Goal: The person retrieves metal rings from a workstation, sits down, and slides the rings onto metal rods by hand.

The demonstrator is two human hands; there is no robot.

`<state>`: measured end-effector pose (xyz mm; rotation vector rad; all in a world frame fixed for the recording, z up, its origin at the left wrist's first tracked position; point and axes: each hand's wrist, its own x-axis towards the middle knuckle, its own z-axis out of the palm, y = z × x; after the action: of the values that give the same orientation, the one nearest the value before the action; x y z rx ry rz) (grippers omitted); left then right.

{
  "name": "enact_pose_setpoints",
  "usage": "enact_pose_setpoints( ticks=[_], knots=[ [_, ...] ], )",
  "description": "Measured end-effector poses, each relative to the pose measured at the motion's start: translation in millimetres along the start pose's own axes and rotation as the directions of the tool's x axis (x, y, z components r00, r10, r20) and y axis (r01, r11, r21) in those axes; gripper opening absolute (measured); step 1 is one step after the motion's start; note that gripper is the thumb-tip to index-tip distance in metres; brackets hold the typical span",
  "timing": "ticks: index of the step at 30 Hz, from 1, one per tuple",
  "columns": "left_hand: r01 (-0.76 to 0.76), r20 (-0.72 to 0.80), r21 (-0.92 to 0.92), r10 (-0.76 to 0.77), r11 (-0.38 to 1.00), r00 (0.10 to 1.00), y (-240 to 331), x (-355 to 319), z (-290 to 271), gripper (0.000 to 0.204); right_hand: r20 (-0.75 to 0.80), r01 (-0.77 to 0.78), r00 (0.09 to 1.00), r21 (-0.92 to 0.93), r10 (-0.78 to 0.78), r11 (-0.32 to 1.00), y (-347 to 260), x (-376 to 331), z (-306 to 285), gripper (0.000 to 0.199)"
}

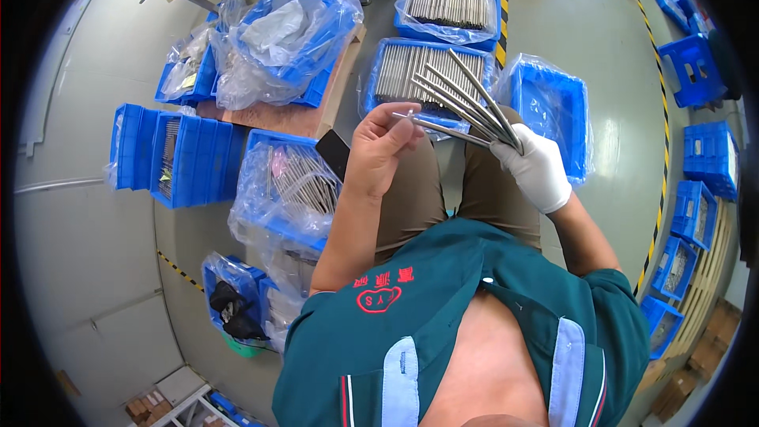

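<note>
My right hand (540,164), in a white glove, is closed around several thin metal rods (472,101) that fan out up and to the left. One metal rod (452,130) lies apart from the bunch and points left. At its far end my bare left hand (385,146) pinches with thumb and forefinger. A small bright piece shows at these fingertips, too small to make out. Just beyond both hands, a blue crate (370,95) lined with clear plastic holds rows of similar rods.
Another blue crate of rods (402,29) stands farther off. To the right is a plastic-lined blue crate (587,122). On my left are a crate with loose rods (257,138), stacked blue crates (207,162) and a wooden board (304,120). Yellow-black tape (502,12) marks the floor.
</note>
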<state>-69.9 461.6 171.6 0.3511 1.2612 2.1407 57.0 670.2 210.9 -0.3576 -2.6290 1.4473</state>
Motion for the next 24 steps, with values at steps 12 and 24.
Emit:
enact_pose_setpoints(
  ticks=[12, 24],
  knots=[
    [-0.137, -0.031, 0.219, 0.147, 0.966, 0.989, 5.0, -7.2, 3.0, 0.032, 0.019, -0.038, 0.999, 0.067, 0.037, 0.997, 5.0, 3.2, 6.2, 0.019],
    [-0.148, 0.037, 0.002, 0.148, 0.989, 0.988, 12.5, 2.8, -14.3, 0.037, 0.438, -0.417, 0.854, 0.258, 0.280, 0.871, -5.4, -0.7, -4.6, 0.019]
  ],
)
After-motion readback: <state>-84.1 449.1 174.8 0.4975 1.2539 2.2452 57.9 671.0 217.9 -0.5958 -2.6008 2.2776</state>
